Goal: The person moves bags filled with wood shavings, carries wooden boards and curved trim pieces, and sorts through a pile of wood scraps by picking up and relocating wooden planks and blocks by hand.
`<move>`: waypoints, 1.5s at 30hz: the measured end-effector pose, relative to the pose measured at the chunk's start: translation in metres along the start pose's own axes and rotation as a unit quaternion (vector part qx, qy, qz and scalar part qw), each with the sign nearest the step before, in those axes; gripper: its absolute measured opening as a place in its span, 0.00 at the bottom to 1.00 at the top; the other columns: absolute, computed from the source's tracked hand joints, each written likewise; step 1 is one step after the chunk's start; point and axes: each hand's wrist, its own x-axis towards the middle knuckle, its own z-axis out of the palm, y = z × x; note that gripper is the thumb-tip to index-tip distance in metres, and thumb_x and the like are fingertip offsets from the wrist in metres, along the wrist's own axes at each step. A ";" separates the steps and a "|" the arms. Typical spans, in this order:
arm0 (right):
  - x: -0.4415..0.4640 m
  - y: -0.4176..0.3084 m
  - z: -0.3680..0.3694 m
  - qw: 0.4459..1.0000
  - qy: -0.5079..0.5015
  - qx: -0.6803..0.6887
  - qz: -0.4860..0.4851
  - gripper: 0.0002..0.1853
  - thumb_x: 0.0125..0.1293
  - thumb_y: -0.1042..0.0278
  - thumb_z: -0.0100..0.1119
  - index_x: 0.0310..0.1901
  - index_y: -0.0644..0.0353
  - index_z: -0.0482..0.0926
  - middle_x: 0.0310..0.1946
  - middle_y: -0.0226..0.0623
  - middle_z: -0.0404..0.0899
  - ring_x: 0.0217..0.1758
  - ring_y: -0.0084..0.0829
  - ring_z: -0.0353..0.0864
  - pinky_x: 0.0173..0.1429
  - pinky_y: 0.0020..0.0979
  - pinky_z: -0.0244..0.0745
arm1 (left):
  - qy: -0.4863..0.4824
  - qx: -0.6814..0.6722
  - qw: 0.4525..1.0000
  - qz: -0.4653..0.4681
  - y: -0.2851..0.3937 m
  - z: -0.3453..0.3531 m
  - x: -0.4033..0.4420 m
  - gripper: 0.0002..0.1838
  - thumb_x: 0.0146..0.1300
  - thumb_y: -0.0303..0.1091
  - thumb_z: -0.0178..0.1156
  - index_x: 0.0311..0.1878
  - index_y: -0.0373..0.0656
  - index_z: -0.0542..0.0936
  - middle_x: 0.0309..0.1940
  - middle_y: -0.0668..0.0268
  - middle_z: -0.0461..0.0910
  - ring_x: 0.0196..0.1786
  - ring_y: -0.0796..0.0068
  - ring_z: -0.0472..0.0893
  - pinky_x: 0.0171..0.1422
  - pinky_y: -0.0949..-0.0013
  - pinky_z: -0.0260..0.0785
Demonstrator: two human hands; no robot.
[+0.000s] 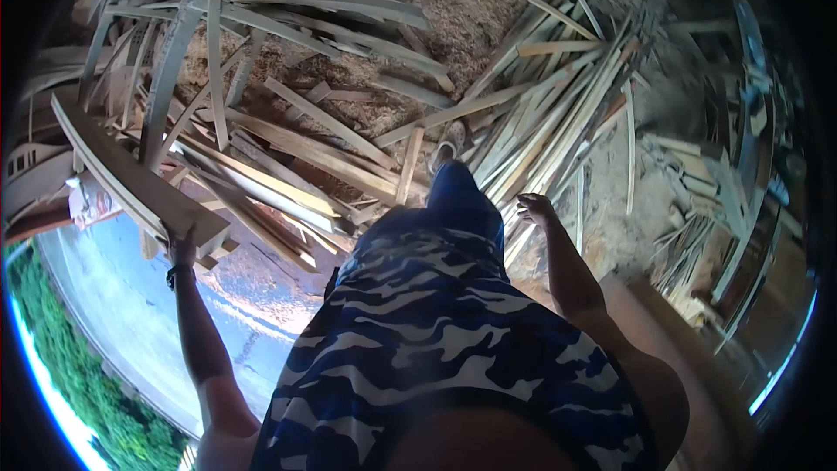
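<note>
My left hand (180, 247) is at the near end of a thick wooden board (139, 183), with its fingers against the edge. The board slants away to the upper left, beside a pile of planks. A dark band is around the left wrist. My right hand (534, 208) hangs by my right side, fingers loosely bent and apart, with nothing seen in it. Beyond it lies a long heap of thin wood strips (558, 126); I see no grip on them.
Loose planks (305, 148) lie crossed on the ground ahead of my feet. A leaning post (179, 52) stands at the upper left. Sawdust (471, 13) covers the ground at the top. More strips (689, 253) lie at the right. A pale paved surface (113, 288) is at the lower left.
</note>
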 end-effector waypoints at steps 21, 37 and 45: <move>0.062 -0.209 -0.141 0.990 -0.036 -0.133 -0.032 0.21 0.67 0.53 0.57 0.58 0.53 0.72 0.44 0.32 0.79 0.42 0.33 0.81 0.47 0.38 0.76 | -0.048 -0.140 0.973 -0.179 0.048 -0.005 -0.029 0.54 0.55 0.55 0.62 0.76 0.51 0.39 0.77 0.56 0.39 0.78 0.52 0.41 0.76 0.50 0.48; 0.074 -0.295 -0.052 0.986 -0.022 -0.164 -0.003 0.13 0.68 0.57 0.57 0.41 0.59 0.73 0.22 0.33 0.74 0.16 0.27 0.70 0.22 0.28 0.69 | 0.058 -0.161 0.913 -0.371 0.092 -0.020 -0.048 0.54 0.49 0.48 0.65 0.75 0.46 0.46 0.74 0.44 0.45 0.74 0.42 0.51 0.75 0.47 0.47; 0.067 -0.465 0.088 0.957 -0.066 -0.260 -0.112 0.12 0.67 0.56 0.56 0.36 0.56 0.73 0.25 0.31 0.74 0.24 0.28 0.76 0.25 0.33 0.69 | 0.034 -0.211 0.869 -0.447 0.093 -0.053 -0.025 0.54 0.45 0.36 0.61 0.75 0.42 0.43 0.68 0.42 0.56 0.66 0.41 0.60 0.72 0.48 0.50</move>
